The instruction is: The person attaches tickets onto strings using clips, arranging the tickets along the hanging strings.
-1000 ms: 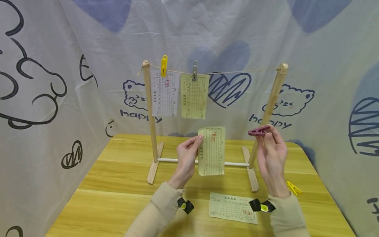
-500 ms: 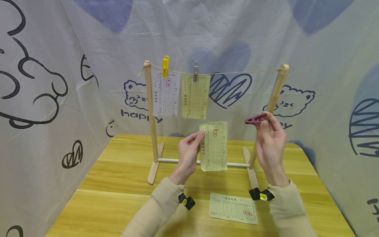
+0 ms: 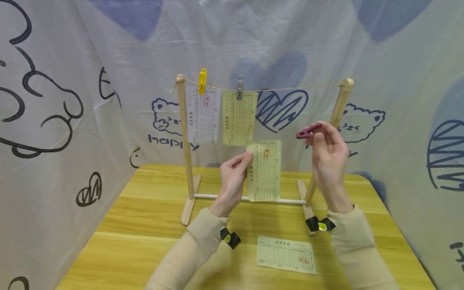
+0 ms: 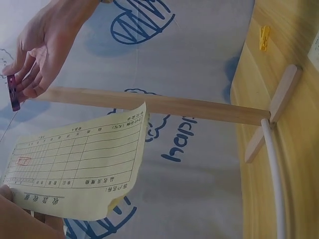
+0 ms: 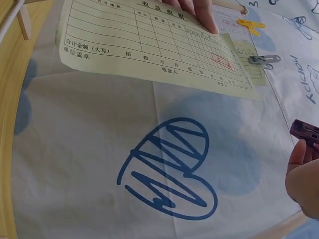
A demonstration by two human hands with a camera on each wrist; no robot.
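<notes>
My left hand (image 3: 233, 175) pinches a pale yellow-green receipt slip (image 3: 266, 177) by its upper left edge, thumb in front; the slip hangs upright below the string. To the right, my right hand (image 3: 329, 155) pinches a dark purple-red clothespin (image 3: 308, 131), its nose pointing left, just in front of the right post. On the string (image 3: 286, 88), a yellow clothespin (image 3: 202, 81) holds a white slip (image 3: 204, 117) and a grey clothespin (image 3: 239, 87) holds a yellow-green slip (image 3: 239, 121). The clothespin also shows in the right wrist view, beside my right thumb.
A wooden frame with a left post (image 3: 185, 137) and a white lower bar (image 3: 214, 196) stands on the wooden table (image 3: 119, 241). Another receipt slip (image 3: 286, 254) lies flat near the front. A yellow clothespin (image 4: 264, 38) lies on the table at the right.
Both hands have risen. The held slip has moved up and slightly right, towards the string; the purple-red clothespin has moved up and a little left.
</notes>
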